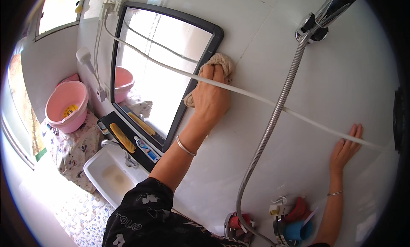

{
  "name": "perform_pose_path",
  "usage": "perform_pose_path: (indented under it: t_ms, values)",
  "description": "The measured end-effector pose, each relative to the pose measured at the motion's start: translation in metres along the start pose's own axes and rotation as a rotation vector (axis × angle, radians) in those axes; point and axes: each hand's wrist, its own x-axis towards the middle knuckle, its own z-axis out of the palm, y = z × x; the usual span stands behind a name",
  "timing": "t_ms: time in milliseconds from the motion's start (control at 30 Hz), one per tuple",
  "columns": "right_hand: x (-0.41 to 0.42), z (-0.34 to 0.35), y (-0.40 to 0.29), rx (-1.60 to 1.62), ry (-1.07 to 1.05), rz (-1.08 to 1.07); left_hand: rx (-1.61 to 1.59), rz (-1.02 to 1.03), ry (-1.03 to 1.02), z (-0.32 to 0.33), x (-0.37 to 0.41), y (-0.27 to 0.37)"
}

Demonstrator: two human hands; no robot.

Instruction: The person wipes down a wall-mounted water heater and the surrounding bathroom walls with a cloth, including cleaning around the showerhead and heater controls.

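Observation:
My left hand (211, 93) grips a folded beige terry cloth (220, 60) and presses it against the right edge of the dark frame of a wall mirror (166, 64). Part of the cloth sticks out below the palm. Across the mirror and in front of this hand runs a white cable (250, 94). Far to the right, my right hand (347, 149) rests on the glossy white wall (320, 77), fingers extended and holding nothing. The same cable passes over its fingers. Each wrist wears a silver-coloured bangle.
A metal shower hose (266, 128) hangs between my arms from a chrome holder (310, 29). Below the mirror, a black shelf (112, 115) bears a yellow comb (122, 138) and a toothpaste tube (146, 149), above a white washbasin (96, 165). Pink basins (65, 106) stand left; cup holders (280, 231) sit low.

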Motion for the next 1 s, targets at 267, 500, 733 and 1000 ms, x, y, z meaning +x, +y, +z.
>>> perform_pose_path:
  t_ms: [267,500,733,1000]
  values:
    - [-0.005,-0.006,0.004,-0.034,-0.052,0.028,0.058,0.174,0.148,0.023,-0.003,-0.026]
    - [-0.003,-0.002,-0.002,0.056,-0.087,0.102,0.063,0.449,0.255,0.045,-0.014,0.029]
    - [-0.003,0.0,-0.003,0.058,-0.099,0.107,-0.103,0.834,-0.309,0.06,-0.071,0.072]
    - [-0.007,0.002,0.003,0.071,-0.078,0.12,-0.022,0.844,-0.122,0.06,-0.025,0.092]
